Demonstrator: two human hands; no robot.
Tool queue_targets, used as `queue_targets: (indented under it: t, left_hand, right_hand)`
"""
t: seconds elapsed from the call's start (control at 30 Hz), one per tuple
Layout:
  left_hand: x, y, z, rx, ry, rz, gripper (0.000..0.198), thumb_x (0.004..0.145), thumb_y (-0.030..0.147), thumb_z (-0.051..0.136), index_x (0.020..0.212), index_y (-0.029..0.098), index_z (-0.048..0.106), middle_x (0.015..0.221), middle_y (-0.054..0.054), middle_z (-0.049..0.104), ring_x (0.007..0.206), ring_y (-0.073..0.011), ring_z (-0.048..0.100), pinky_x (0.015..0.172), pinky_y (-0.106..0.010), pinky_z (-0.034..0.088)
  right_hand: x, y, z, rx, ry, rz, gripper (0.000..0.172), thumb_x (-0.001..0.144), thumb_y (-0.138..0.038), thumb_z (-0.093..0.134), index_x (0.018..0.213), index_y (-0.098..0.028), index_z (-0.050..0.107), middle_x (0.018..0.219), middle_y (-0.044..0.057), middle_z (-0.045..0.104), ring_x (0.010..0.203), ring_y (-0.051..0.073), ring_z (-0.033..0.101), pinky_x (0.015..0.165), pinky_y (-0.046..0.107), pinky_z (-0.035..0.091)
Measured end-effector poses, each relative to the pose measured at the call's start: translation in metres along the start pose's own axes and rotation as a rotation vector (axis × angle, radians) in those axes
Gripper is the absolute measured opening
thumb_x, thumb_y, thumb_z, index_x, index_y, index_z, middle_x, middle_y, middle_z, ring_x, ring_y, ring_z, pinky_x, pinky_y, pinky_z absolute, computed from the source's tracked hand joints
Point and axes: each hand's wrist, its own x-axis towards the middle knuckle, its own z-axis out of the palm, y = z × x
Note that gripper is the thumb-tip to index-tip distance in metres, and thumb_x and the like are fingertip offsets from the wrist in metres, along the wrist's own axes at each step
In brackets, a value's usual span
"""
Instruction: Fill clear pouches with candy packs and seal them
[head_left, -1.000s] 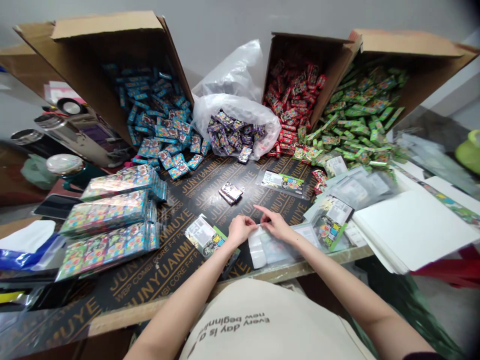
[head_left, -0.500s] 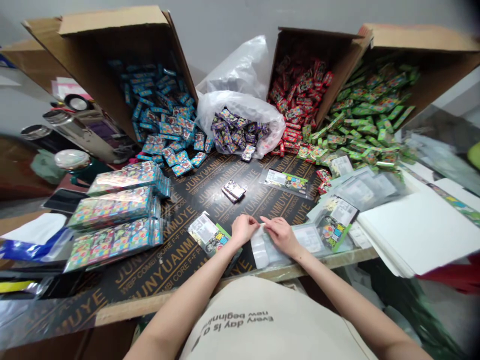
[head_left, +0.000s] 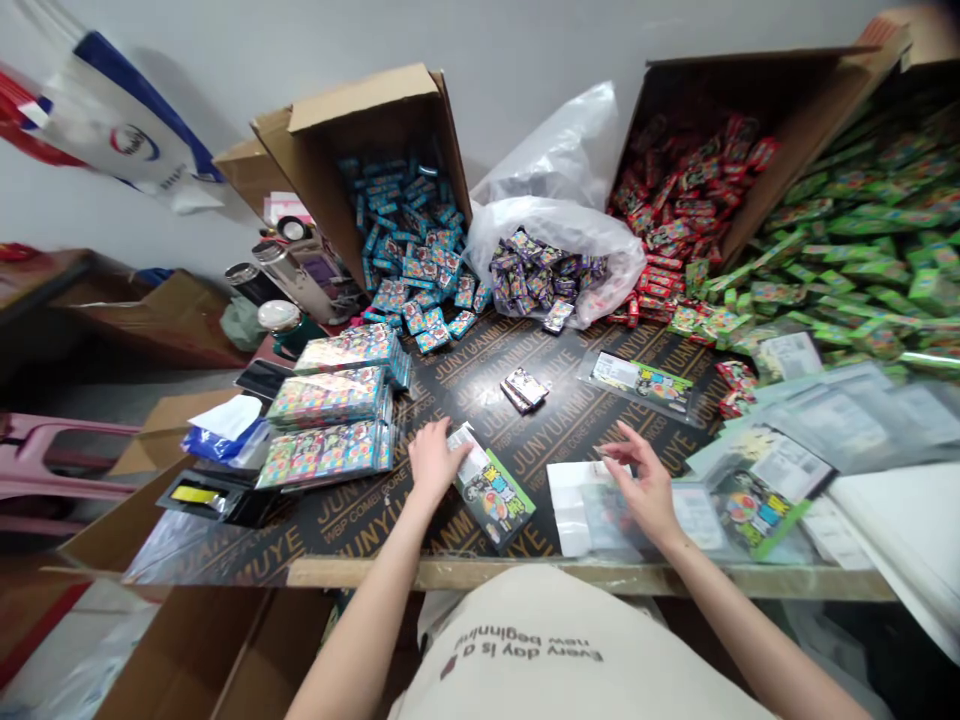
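My left hand [head_left: 433, 462] lies on the near-left end of a green printed packet [head_left: 496, 490] on the dark board, fingers curled over its white top edge. My right hand [head_left: 643, 487] hovers with fingers spread over a flat clear plastic sleeve [head_left: 574, 505] near the front edge, holding nothing. Two small purple packs [head_left: 524, 388] lie stacked in the middle of the board. Another filled green sleeve [head_left: 641, 380] lies further back on the right.
Tipped cardboard boxes spill blue packs [head_left: 409, 250], red packs [head_left: 686, 195] and green packs [head_left: 847, 260]; a white bag [head_left: 555, 265] holds purple packs. Three piles of filled sleeves [head_left: 330, 420] stand at left, loose clear sleeves [head_left: 825, 415] at right. Flasks [head_left: 289, 275] stand back left.
My hands have parted: the left went left onto the green packet, the right let go of the clear sleeve's edge and opened above it. The view swung left.
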Motion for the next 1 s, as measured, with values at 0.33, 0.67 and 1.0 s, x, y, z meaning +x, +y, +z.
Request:
queue_targets:
  t: [0.33, 0.67, 1.0]
  left_hand:
    - [-0.005, 0.014, -0.004, -0.41, -0.156, 0.086, 0.025, 0.074, 0.022, 0.055, 0.098, 0.015, 0.06, 0.094, -0.006, 0.066, 0.085, -0.0163, 0.061, 0.078, -0.028, 0.047]
    - [-0.006, 0.051, -0.03, -0.542, -0.315, 0.259, 0.018, 0.07, 0.025, 0.063, 0.085, 0.015, 0.065, 0.081, -0.005, 0.067, 0.075, -0.0168, 0.061, 0.07, -0.027, 0.049]
    - [-0.015, 0.056, -0.04, -0.583, -0.327, 0.261, 0.019, 0.079, 0.029, 0.053, 0.083, 0.015, 0.065, 0.082, -0.005, 0.069, 0.075, -0.0168, 0.063, 0.071, -0.027, 0.049]
  right_hand:
    - [0.052, -0.069, 0.032, 0.281, -0.123, -0.068, 0.06, 0.073, -0.026, 0.061, 0.129, -0.022, 0.038, 0.082, 0.003, 0.061, 0.076, 0.016, 0.056, 0.075, 0.033, 0.044]
    - [0.068, -0.121, 0.045, 0.525, -0.391, 0.075, 0.057, 0.066, -0.023, 0.068, 0.12, -0.021, 0.047, 0.069, -0.003, 0.057, 0.062, 0.01, 0.052, 0.065, 0.025, 0.042]
    - [0.073, -0.128, 0.056, 0.577, -0.543, 0.175, 0.053, 0.063, -0.018, 0.07, 0.113, -0.019, 0.053, 0.066, -0.005, 0.057, 0.062, 0.008, 0.054, 0.068, 0.025, 0.041]
